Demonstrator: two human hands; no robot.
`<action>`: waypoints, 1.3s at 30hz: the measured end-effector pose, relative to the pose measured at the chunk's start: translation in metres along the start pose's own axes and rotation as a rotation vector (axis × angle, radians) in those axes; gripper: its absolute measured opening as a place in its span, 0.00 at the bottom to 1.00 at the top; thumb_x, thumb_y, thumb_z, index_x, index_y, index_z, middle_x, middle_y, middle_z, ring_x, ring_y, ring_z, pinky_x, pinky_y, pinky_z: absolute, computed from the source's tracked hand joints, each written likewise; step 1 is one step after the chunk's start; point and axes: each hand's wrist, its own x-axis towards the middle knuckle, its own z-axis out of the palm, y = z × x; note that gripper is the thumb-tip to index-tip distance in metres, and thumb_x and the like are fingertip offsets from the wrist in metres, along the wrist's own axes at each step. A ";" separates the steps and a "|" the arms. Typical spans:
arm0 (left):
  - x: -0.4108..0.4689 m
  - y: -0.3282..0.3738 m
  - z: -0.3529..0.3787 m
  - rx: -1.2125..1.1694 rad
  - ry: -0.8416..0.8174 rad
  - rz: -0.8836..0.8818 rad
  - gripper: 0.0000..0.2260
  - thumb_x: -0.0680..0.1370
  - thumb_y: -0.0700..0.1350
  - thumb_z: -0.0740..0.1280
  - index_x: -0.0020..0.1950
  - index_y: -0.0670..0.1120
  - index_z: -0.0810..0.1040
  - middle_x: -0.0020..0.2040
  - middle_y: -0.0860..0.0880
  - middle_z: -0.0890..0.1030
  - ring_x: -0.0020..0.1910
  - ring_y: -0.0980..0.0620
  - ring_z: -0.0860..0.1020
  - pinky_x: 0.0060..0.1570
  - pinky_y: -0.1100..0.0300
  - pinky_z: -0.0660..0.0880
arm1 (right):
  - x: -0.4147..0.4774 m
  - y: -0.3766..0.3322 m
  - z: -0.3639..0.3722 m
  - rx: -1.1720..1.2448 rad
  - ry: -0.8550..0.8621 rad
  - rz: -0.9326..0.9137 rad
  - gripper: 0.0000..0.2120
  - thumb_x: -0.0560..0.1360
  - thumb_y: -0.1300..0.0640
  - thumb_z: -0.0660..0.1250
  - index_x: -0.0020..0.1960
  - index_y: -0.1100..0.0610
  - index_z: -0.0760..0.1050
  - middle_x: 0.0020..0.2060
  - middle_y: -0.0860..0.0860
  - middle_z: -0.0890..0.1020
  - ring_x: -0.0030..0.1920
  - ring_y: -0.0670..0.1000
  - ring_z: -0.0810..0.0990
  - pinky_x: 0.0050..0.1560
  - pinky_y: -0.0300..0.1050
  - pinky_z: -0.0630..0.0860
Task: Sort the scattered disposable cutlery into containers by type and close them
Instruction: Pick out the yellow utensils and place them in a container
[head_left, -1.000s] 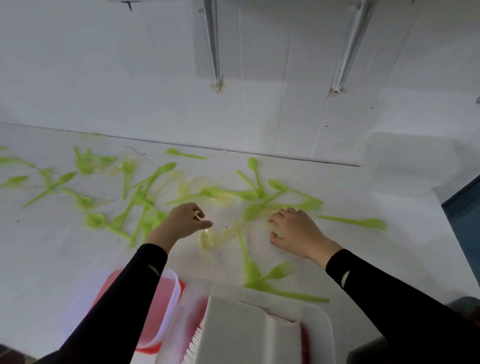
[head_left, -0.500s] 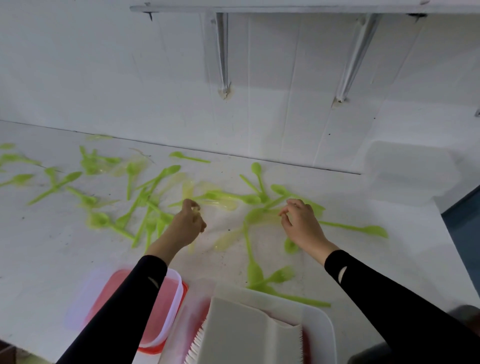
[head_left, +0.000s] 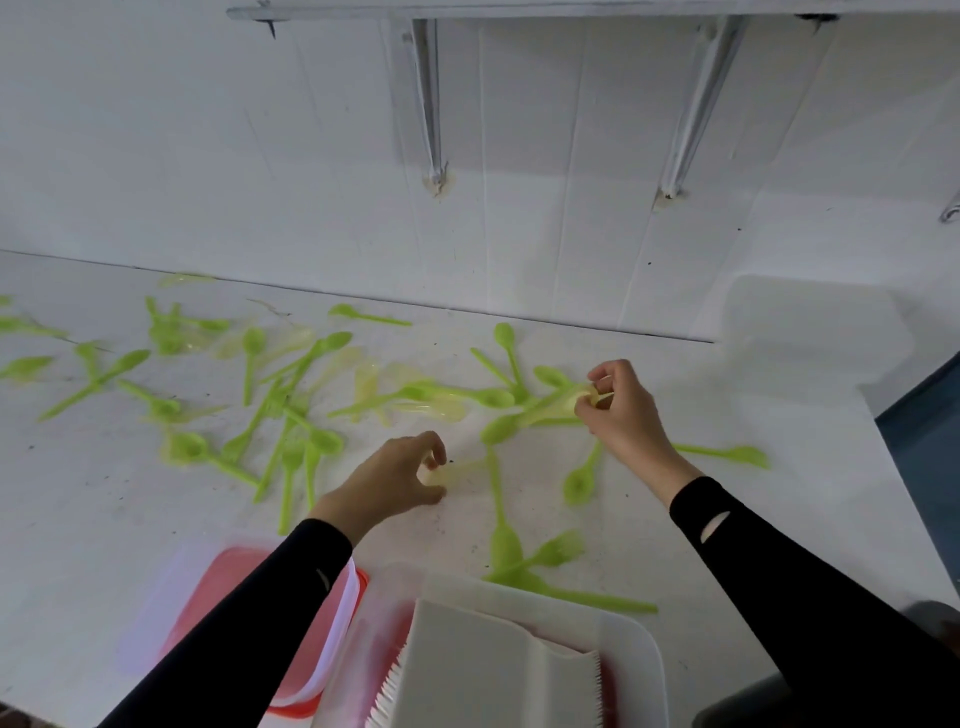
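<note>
Centrally, the left hand (head_left: 395, 478) hovers low over the table (head_left: 104, 519), thumb and curled fingers pinching a pale piece (head_left: 460, 469) whose far end lies on the surface. To the right, the right hand (head_left: 618, 410) pinches a second pale piece (head_left: 582, 399) just above a cluster of green cutlery (head_left: 576, 486), which lies scattered across the table from the left edge to the right. At the near edge sit a red box (head_left: 223, 571) under the left sleeve and, beside it, a white tray (head_left: 644, 649) holding a white stack (head_left: 483, 665) with serrated edges. A clear tub (head_left: 815, 322) stands by the wall, far right.
</note>
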 end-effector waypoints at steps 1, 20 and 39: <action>0.002 0.003 -0.004 0.009 0.008 0.002 0.15 0.70 0.46 0.76 0.52 0.48 0.75 0.49 0.51 0.79 0.42 0.55 0.74 0.43 0.61 0.68 | -0.001 -0.006 -0.003 0.017 -0.001 0.004 0.11 0.73 0.63 0.69 0.51 0.53 0.72 0.42 0.45 0.77 0.36 0.47 0.76 0.34 0.33 0.71; 0.039 0.137 -0.016 -1.010 0.137 -0.046 0.15 0.82 0.56 0.59 0.48 0.45 0.76 0.35 0.50 0.75 0.33 0.51 0.74 0.32 0.60 0.71 | -0.026 -0.050 -0.005 0.581 -0.379 0.175 0.11 0.79 0.57 0.68 0.60 0.52 0.72 0.48 0.58 0.80 0.40 0.58 0.85 0.49 0.49 0.82; 0.005 0.051 -0.053 -1.553 0.348 -0.230 0.09 0.84 0.44 0.58 0.63 0.46 0.72 0.39 0.46 0.73 0.28 0.54 0.73 0.25 0.64 0.72 | -0.029 -0.075 0.055 0.252 -0.448 0.230 0.06 0.80 0.54 0.63 0.54 0.54 0.73 0.41 0.50 0.81 0.35 0.49 0.78 0.37 0.41 0.74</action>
